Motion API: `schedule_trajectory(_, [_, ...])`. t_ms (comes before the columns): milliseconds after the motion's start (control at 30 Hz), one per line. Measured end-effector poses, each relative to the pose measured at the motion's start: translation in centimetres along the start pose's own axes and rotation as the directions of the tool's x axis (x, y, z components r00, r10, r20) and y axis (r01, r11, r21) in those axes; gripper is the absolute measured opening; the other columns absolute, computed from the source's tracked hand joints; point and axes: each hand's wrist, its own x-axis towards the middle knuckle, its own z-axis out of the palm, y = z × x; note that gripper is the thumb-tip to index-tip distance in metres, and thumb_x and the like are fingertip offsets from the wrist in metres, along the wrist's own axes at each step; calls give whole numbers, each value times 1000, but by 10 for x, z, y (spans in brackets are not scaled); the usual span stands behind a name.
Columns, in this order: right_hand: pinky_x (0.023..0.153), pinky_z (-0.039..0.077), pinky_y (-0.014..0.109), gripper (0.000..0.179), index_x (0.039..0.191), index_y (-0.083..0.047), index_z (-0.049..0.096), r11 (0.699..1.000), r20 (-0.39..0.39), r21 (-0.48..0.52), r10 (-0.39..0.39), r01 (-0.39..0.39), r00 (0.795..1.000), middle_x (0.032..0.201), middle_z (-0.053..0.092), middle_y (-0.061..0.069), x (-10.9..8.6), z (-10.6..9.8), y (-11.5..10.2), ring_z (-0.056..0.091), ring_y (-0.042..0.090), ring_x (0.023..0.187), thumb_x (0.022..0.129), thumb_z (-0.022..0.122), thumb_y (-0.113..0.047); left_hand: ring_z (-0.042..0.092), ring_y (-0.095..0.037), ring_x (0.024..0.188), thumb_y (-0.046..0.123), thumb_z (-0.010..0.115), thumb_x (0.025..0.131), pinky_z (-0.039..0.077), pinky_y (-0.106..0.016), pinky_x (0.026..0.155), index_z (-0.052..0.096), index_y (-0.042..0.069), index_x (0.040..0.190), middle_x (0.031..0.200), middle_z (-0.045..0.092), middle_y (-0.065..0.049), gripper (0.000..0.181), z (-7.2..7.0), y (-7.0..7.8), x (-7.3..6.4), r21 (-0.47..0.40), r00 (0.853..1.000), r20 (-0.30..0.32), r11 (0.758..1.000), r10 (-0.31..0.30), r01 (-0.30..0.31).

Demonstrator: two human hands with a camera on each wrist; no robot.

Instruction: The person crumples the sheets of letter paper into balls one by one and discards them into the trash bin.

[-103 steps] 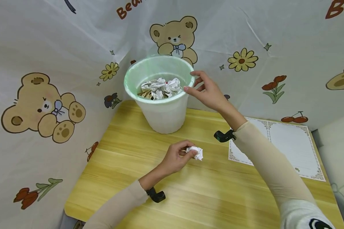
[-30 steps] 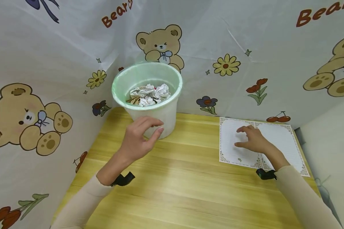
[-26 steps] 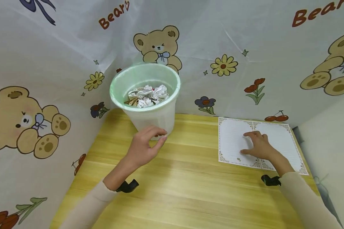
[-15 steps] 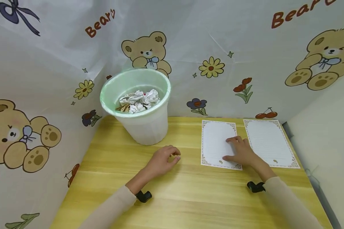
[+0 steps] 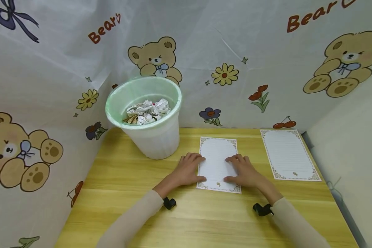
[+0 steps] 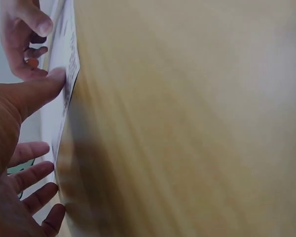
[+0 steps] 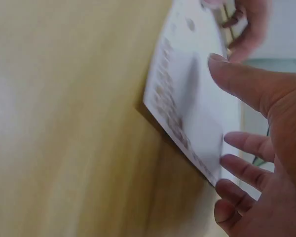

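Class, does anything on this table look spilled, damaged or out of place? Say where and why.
The bin stands on the table; that seems odd, since bins usually stand on floors. Its crumpled paper shows only inside it, so nothing looks spilled. The left sheet and right sheet show no damage.

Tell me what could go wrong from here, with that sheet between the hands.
The sheet might crease or slip if the left hand and right hand, at its opposite long sides, move unevenly. The bin stands near the left hand, so a careless sweep could knock it and spill its crumpled paper.
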Motion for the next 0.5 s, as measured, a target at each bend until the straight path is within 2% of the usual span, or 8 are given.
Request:
schedule_trajectory(167, [102,48,58,82,150,-11,56,1000,31,-16,-12,12,999,151,52,19,2,-15,11,44,37,122,83,94,-41,41,-26,143,71,83,83,37,-53,115,51,26,157,160,46,1,93,-8,-2,6,4,998,66,1000,-6,5])
schedule_trajectory(333, [103,49,60,87,151,-14,54,1000,60,-16,-21,22,998,155,49,18,5,-20,20,44,39,122,80,95,-46,39,-25,140,72,87,78,35,-55,114,50,28,158,158,44,1,99,-14,-5,12,-20,996,92,1000,-5,7])
schedule_trajectory(500, [101,46,54,90,149,-13,54,1000,51,-11,-20,20,999,155,50,18,8,-19,25,44,37,119,78,96,-47,38,-25,140,73,88,76,34,-55,115,48,27,158,159,44,0,102,-15,-5,16,-29,994,105,999,-14,17])
